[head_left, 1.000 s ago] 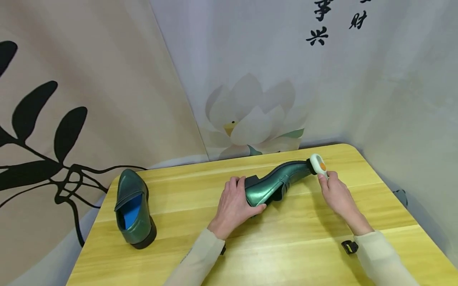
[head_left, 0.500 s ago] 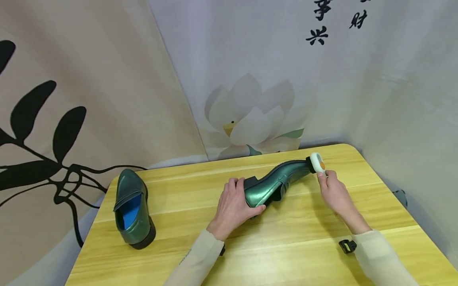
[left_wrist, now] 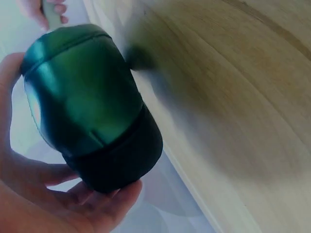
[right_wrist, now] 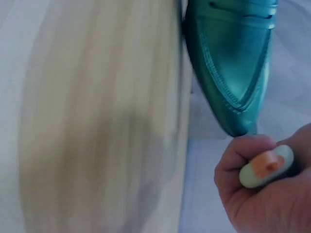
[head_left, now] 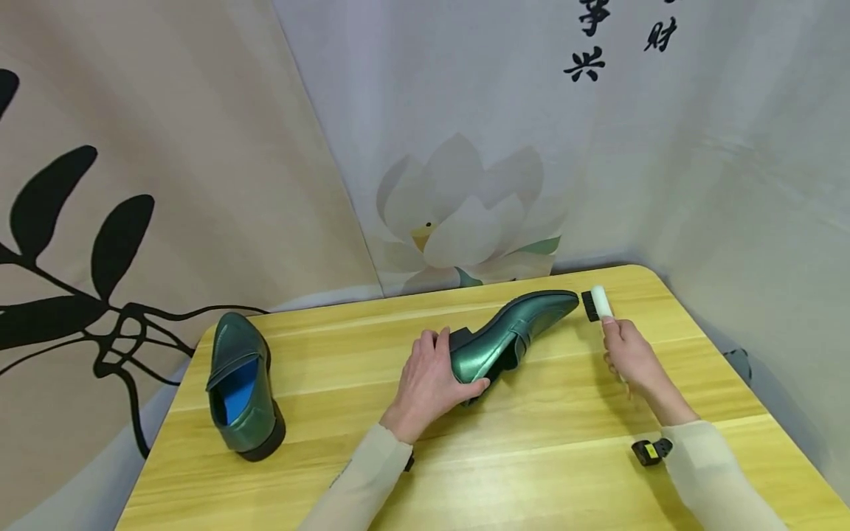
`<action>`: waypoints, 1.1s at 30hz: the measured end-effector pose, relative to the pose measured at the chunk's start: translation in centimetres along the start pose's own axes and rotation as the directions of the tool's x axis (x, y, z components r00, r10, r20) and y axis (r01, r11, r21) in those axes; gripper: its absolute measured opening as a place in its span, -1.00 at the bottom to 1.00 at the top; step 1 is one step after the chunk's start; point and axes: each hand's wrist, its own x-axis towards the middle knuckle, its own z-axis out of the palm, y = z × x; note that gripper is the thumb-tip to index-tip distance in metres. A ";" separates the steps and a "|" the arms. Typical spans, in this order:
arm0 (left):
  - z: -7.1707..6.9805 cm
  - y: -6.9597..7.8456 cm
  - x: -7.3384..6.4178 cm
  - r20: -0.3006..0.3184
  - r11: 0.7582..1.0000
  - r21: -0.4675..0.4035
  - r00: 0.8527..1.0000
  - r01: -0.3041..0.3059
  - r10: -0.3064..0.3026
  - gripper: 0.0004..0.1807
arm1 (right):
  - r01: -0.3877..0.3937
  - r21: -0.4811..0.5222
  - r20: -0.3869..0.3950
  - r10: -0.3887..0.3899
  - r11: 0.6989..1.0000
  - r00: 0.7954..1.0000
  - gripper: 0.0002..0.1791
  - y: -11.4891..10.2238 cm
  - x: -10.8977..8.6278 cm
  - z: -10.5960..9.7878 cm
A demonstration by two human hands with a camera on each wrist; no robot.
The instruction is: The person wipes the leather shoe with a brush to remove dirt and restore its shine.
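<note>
My left hand [head_left: 425, 380] grips a shiny green loafer [head_left: 494, 335] by its heel end, the thumb on one side and the fingers round the black heel [left_wrist: 119, 162]. The shoe is tipped on its side, its pointed toe [right_wrist: 238, 116] aimed to the right. My right hand [head_left: 634, 358] holds a small brush [head_left: 600, 301] with a white back and black bristles [head_left: 589, 306]. Those bristles face the toe, a small gap away from it. In the right wrist view the fingers wrap round the pale handle [right_wrist: 265, 167], whose end is orange.
The matching green loafer [head_left: 242, 391], with a blue insole, stands upright at the left of the wooden table [head_left: 345, 369]. A printed curtain [head_left: 465, 147] hangs right behind the table's back edge.
The brush has come off the toe to the right and turned, so its bristles now show. The held loafer's toe has risen a little; the left hand keeps its grip.
</note>
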 end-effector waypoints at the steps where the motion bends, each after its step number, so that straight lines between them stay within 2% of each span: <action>1: 0.0 -0.1 0.0 0.009 1.000 0.008 1.000 0.004 -0.004 0.19 | 0.006 0.000 -0.013 -0.006 1.000 1.000 -0.40 -0.3 -0.2 0.1; 4: -0.2 -0.1 0.2 0.032 1.000 0.011 0.999 0.021 -0.021 0.19 | 0.021 -0.026 -0.047 -0.022 0.999 0.999 -0.32 -1.1 -0.8 0.2; 8: -0.7 -0.3 0.6 0.066 0.997 -0.038 0.996 0.060 -0.057 0.13 | 0.044 -0.092 -0.068 -0.051 0.995 0.996 -0.23 -1.9 -1.4 0.2; 13: -1.8 -1.0 0.8 0.146 0.983 -0.102 0.979 0.154 -0.139 0.02 | 0.077 -0.110 -0.042 -0.082 0.991 0.996 -0.25 -2.2 -1.6 0.5; 17: -2.9 -2.0 0.9 0.239 0.955 -0.153 0.948 0.253 -0.213 0.01 | 0.086 -0.102 -0.035 -0.090 0.991 0.995 -0.27 -2.5 -1.7 0.9; 21: -3.5 -3.1 1.3 0.328 0.929 -0.195 0.914 0.313 -0.239 -0.01 | 0.106 -0.104 -0.033 -0.110 0.989 0.993 -0.31 -2.9 -2.0 1.1; 27: -3.7 -4.3 1.4 0.443 0.907 -0.211 0.863 0.365 -0.244 -0.03 | 0.117 -0.099 -0.017 -0.119 0.988 0.993 -0.31 -3.2 -2.3 1.5; 33: -3.5 -4.8 1.4 0.511 0.900 -0.208 0.827 0.382 -0.233 -0.03 | 0.105 -0.123 -0.020 -0.108 0.987 0.994 -0.21 -3.5 -2.4 1.8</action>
